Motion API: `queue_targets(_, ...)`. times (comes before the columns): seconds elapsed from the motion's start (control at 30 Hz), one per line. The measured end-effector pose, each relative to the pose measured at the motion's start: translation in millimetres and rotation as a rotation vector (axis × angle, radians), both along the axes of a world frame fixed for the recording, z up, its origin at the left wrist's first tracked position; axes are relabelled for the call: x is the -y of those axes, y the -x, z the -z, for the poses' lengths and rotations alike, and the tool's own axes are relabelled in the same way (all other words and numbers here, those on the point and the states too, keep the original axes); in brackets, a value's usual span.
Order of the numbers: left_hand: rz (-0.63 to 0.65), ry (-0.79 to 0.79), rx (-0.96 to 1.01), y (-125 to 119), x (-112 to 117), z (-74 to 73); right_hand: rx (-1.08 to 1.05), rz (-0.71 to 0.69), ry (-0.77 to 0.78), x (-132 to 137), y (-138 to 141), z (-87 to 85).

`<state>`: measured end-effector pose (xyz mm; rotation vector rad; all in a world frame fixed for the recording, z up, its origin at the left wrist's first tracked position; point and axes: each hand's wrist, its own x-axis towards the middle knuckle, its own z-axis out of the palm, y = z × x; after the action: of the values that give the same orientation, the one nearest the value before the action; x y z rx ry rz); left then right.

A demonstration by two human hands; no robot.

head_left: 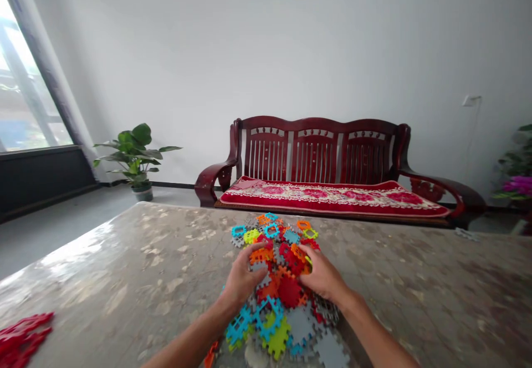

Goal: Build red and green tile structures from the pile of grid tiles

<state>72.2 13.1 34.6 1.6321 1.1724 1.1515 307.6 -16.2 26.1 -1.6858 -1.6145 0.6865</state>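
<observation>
A heap of interlocking plastic puzzle-edged tiles in red, orange, blue, green and grey lies on the marble-patterned table. My left hand rests on the heap's left side, its fingers curled by a grey tile. On the right side, my right hand presses on red and orange tiles, fingers pointing left. The two hands are close together. Whether either hand grips a tile is hidden by the fingers.
A joined clump of red tiles lies at the table's lower left, and a grey tile sits at the far right edge. Beyond the table stand a dark red wooden bench and a potted plant.
</observation>
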Motion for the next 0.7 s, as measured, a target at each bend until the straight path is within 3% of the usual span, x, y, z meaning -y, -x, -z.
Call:
queue_targets(0.1, 0.072, -0.019, -0.023, -11.9, 0.6, -1.7, -0.264, -0.106, 0.045, -8.1, 0.8, -2.6)
queue_targets(0.23, 0.079, -0.098, -0.095, -24.3, 0.4, -11.5, -0.497, -0.094, 0.061, -12.6, 3.6, -17.9)
queue_targets(0.37, 0.159, -0.144, -0.122, -22.0, -7.0, -32.2, -0.466, -0.229, 0.144, -12.5, 1.4, -44.0)
queue_targets(0.47, 0.206, -0.107, -0.169, -7.4, -30.4, -41.9, -0.380, -0.312, 0.205, -23.4, -10.2, -54.6)
queue_targets(0.57, 0.112, -0.155, -0.308, 8.7, -70.9, -41.0, -0.189, -0.127, 0.090, -51.6, -31.3, -46.5)
queue_targets(0.7, 0.030, -0.154, -0.628, 13.9, -127.4, -31.9, 0.055, 0.112, -0.147, -96.9, -63.0, -14.9)
